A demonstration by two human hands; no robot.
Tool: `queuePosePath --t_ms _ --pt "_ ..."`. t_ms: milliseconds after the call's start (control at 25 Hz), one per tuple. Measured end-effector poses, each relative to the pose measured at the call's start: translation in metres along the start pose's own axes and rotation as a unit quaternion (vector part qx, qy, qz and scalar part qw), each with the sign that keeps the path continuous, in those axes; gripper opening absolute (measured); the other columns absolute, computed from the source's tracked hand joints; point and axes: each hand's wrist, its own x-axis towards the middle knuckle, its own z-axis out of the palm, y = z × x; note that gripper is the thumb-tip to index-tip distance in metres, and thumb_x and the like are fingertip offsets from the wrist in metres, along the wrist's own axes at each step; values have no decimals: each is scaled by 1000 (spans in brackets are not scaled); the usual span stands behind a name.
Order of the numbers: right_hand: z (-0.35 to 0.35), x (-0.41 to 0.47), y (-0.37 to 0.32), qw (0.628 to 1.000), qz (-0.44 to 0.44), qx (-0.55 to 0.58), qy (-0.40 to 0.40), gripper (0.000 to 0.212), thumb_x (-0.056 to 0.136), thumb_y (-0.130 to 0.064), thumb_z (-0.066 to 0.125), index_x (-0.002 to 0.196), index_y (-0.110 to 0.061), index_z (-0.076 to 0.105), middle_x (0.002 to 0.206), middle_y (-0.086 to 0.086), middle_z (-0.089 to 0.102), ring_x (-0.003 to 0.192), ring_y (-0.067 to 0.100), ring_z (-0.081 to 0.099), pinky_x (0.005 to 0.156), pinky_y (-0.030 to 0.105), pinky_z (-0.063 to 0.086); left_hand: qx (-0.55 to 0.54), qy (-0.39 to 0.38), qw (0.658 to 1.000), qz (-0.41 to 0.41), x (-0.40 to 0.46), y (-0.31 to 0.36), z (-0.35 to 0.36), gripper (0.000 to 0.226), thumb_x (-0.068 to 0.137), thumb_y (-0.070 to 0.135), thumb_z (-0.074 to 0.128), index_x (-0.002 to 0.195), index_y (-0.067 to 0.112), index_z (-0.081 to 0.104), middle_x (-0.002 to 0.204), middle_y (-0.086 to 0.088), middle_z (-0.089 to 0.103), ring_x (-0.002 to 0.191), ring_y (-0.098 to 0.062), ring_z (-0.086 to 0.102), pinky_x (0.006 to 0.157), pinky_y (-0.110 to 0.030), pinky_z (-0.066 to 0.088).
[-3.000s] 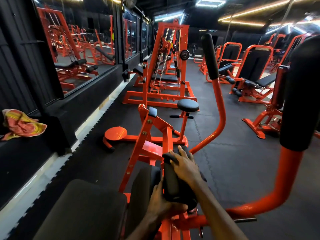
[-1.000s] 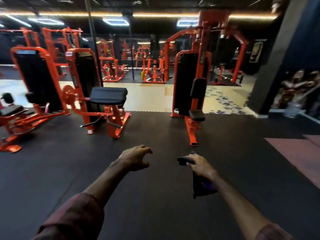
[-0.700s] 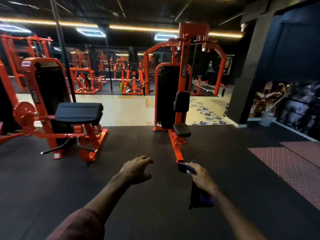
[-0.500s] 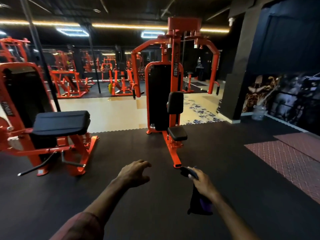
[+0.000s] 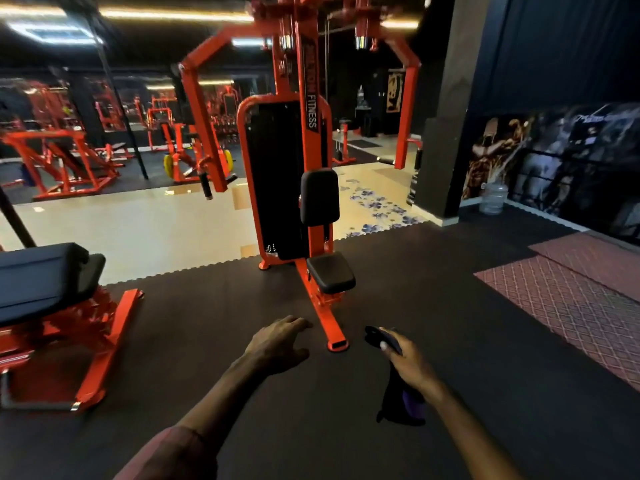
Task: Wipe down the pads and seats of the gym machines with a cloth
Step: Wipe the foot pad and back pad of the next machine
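A person stands on the dark rubber floor [image 5: 207,327] of a gym, both arms stretched forward and low, facing an orange weight-stack machine [image 5: 298,140] marked "FITNESS" on its upright. The right hand [image 5: 403,362] grips a dark cloth [image 5: 398,400]: one bunched end pokes out above the fingers, while the rest hangs limp beneath the wrist, clear of the floor. The left hand [image 5: 277,344] holds nothing, its fingers loosely spread and slightly bent, palm down, with a reddish sleeve [image 5: 169,455] showing at the forearm. The two hands are near each other, and the foot of the machine's base rail appears between them.

The cloth touches no pad. The machine's black seat [image 5: 330,273] sits low on the frame, above and beyond the hands, and the black back pad [image 5: 319,197] stands upright over it, in front of the weight stack. At far left, the black padded top of a second orange machine [image 5: 41,278] juts into view, well apart from the cloth. Red patterned mats [image 5: 571,289] lie at right beside a mural wall, where a clear water jug [image 5: 493,199] stands. More orange equipment fills the dim background beyond a pale tiled strip.
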Motion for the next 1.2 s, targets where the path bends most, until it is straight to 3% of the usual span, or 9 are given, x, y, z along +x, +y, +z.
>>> queuePosePath --t_ms 80,240,480,600,720,800,960,1040,1200 --pt "4 61 15 1000 18 8 -13 37 105 -7 62 141 -5 61 137 3 62 134 22 57 97 8 40 -36 -16 999 -16 63 -17 9 66 89 49 74 149 40 48 149 11 54 128 -12 59 99 -35 55" --pt "-3 181 28 998 28 3 -57 37 105 -12 64 142 -13 61 138 2 63 136 23 58 112 29 43 -79 -19 996 -30 184 -43 16 67 84 58 70 145 34 54 143 9 58 126 -13 61 101 -34 53" --pt "-19 320 42 999 29 -11 -36 44 107 -17 61 150 -13 56 141 -6 56 133 8 47 101 15 35 -175 -15 982 -68 335 -81 36 71 76 58 67 141 30 59 134 8 62 122 -14 62 102 -41 55" --pt "-15 396 81 998 43 -10 -49 46 108 -22 60 153 -17 53 151 -4 53 141 9 44 108 20 35 -204 -26 975 -81 417 -109 65 66 81 52 71 143 31 58 135 8 61 123 -14 62 102 -40 55" --pt "-8 461 114 995 73 -14 -59 48 108 -27 59 155 -20 51 159 1 49 149 17 43 113 25 35 -247 -26 963 -101 494 -136 93 82 67 69 57 141 34 58 136 8 59 120 -14 63 103 -40 55" --pt "-3 507 136 994 81 -26 -68 48 108 -26 59 155 -20 51 161 1 47 151 18 41 115 24 34 -265 -37 956 -121 549 -157 114 86 64 68 53 141 30 60 137 2 62 121 -18 64 103 -41 54" --pt "5 583 166 993 77 -37 -85 48 108 -24 59 155 -19 52 161 -4 45 151 11 36 119 24 31 -301 -50 935 -183 626 -185 140 74 77 52 68 144 25 57 139 -2 60 121 -23 63 103 -45 55" --pt "11 612 179 994 52 -36 -86 47 107 -22 61 154 -18 53 160 -5 45 152 11 36 123 30 33 -308 -50 930 -196 645 -193 150 69 84 43 74 148 25 54 141 -2 58 123 -23 62 104 -46 55" --pt "23 676 205 990 39 -54 -123 48 106 -17 63 153 -16 54 162 -2 43 151 12 37 126 36 32 -312 -37 918 -242 672 -208 172 68 89 41 76 150 24 51 143 -5 55 128 -25 59 109 -47 52"
